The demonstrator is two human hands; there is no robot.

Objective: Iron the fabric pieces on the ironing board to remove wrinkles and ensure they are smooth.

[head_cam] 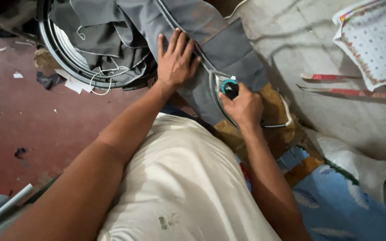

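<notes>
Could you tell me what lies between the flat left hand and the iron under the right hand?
In the head view, only grey fabric with a stitched seam spans from the left hand to the iron gripped by the right hand.

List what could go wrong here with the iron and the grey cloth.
1. The left hand lies flat on the grey cloth close to the iron that the right hand grips; a slip could likely burn the fingers.
2. The iron's white cord loops beside the right wrist and might snag.
3. More grey cloth hangs over the round basket and could drag the piece askew.
</notes>
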